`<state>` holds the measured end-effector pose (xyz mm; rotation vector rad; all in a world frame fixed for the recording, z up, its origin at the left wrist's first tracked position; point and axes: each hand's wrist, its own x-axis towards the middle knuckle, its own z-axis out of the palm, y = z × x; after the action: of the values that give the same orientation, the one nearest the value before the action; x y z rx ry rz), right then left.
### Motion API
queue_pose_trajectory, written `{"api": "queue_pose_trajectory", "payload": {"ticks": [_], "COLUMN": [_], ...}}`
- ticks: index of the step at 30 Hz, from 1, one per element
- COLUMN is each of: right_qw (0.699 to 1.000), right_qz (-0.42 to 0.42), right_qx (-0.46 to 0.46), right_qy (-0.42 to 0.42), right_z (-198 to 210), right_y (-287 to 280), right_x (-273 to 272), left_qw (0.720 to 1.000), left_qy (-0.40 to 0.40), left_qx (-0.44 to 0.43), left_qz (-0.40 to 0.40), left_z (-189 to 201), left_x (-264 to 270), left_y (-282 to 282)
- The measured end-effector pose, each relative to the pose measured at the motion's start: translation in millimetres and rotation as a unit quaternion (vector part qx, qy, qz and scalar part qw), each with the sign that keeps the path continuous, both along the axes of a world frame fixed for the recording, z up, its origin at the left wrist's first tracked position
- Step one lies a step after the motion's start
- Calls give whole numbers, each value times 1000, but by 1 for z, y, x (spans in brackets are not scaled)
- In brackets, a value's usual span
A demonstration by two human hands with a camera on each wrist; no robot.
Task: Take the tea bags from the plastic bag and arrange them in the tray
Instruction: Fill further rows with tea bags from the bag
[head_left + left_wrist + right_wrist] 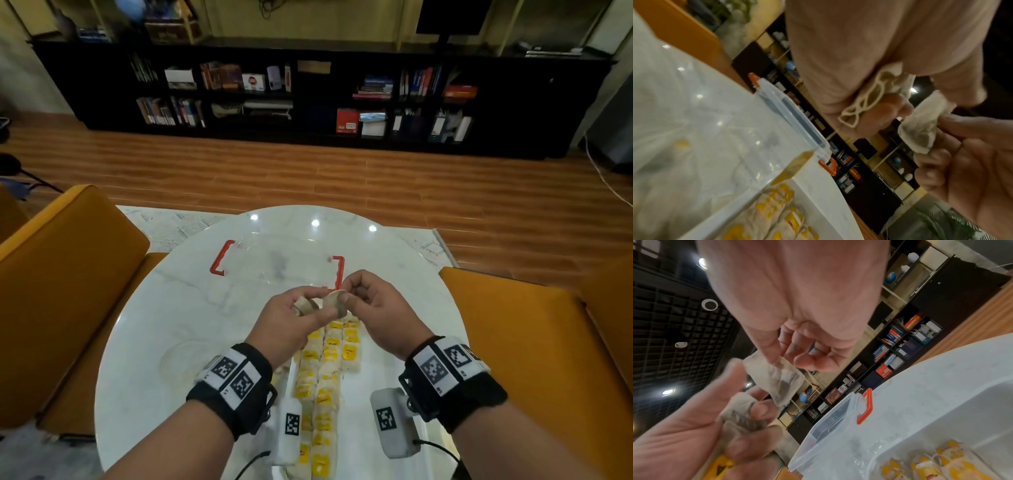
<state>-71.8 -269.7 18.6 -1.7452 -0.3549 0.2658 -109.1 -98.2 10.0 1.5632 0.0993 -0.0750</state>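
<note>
My left hand (308, 308) holds a small bunch of tea bags (303, 304) in curled fingers above the table; their looped string (863, 104) and a yellow tag (721, 467) hang from it. Just to its right, my right hand (346, 294) pinches a single pale tea bag (333, 298) by its top edge between thumb and forefinger, and it dangles (777, 379). Below both hands, rows of tea bags with yellow tags (329, 363) lie in the white tray (925, 423). A crumpled clear plastic bag (181, 359) lies left of the rows.
A clear plastic box with red handles (277, 267) stands just beyond my hands on the round white marble table (394, 281). Orange chairs (68, 274) flank the table on both sides. A dark bookshelf (308, 96) lines the far wall.
</note>
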Motion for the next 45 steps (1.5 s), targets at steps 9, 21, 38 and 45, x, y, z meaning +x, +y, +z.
{"api": "queue_pose_trajectory", "payload": {"ticks": [9, 21, 38, 45], "right_qw": [999, 949, 904, 903], "right_qz": [-53, -202, -224, -224], "right_qx": [-11, -111, -296, -299], "right_qy": [5, 214, 210, 213], "right_z": [-17, -132, -177, -177], "right_y": [4, -23, -8, -6], "right_x": [-1, -19, -16, -9], "left_qw": [993, 986, 986, 987], "left_qy": [-13, 72, 81, 93], "left_qx": [121, 145, 142, 129], "left_qz": [-9, -36, -33, -29], "left_z": [-17, -50, -50, -53], "left_x": [10, 1, -3, -5], "left_y": [3, 19, 38, 41]}}
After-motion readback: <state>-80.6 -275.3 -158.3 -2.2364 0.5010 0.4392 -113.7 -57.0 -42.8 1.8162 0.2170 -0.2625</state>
